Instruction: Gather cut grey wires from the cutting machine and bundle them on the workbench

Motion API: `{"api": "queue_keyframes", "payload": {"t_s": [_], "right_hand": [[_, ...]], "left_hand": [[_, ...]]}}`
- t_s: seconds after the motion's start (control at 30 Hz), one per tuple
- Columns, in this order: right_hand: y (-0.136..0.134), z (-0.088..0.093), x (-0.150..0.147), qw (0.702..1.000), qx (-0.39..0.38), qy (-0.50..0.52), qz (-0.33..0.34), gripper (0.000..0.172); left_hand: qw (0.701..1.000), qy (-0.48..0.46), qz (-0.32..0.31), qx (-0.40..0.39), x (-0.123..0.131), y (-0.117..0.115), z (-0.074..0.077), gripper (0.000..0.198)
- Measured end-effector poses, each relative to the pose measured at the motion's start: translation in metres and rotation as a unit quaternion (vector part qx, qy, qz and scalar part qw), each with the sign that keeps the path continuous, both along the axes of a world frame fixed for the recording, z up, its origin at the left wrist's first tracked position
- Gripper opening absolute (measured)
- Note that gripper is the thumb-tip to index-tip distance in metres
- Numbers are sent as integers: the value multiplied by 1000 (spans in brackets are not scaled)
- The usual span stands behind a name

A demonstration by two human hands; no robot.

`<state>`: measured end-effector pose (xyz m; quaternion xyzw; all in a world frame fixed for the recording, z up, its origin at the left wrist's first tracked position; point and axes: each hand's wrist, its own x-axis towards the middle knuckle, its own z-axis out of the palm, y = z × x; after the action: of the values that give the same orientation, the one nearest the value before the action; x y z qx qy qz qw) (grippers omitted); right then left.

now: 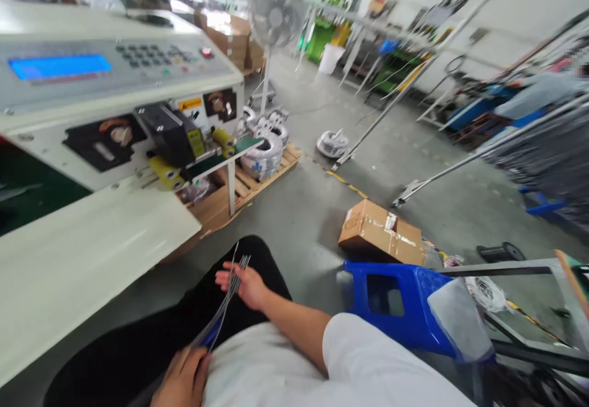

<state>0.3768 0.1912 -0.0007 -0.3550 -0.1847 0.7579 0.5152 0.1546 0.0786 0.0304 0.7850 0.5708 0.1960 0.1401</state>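
Note:
A bundle of thin grey wires runs from my lap up past my right knee. At the bottom edge my left hand is closed around its lower part, partly cut off by the frame. My right hand is turned palm up above the thigh, its fingers stretched out, and the wires lie across it near their upper ends. One wire with a reddish tip sticks up apart from the others. Something blue shows beside the wires just above my left hand; I cannot make out what it is.
On the left stands a machine with a blue display, keypad, yellow rollers and a white tray. Wire coils sit on a pallet. At right are a carton, a blue plastic stool and metal rails.

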Motion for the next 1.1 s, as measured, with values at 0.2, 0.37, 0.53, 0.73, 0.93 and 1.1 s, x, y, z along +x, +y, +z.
{"api": "queue_keyframes", "payload": {"t_s": [0.2,0.37,0.53,0.73,0.93,1.1], "right_hand": [[4,-5,-1,1000,12,-11,-20,46],[1,-7,-2,999,20,-12,-34,42],[2,-7,-2,999,18,-11,-46,40],[1,-7,-7,998,24,-8,-60,26],[4,-13,-4,999,9,-11,-43,30],[3,-11,-3,998,0,-23,-52,35]], "left_hand": [[991,78,6,-112,10,2,8,29],[990,104,-1,-90,-2,2,10,27],[987,144,27,-67,-20,2,12,25],[993,109,-10,-44,-29,7,8,21],[986,14,-53,157,-36,49,56,17],[954,37,41,295,-55,90,114,29]]}}
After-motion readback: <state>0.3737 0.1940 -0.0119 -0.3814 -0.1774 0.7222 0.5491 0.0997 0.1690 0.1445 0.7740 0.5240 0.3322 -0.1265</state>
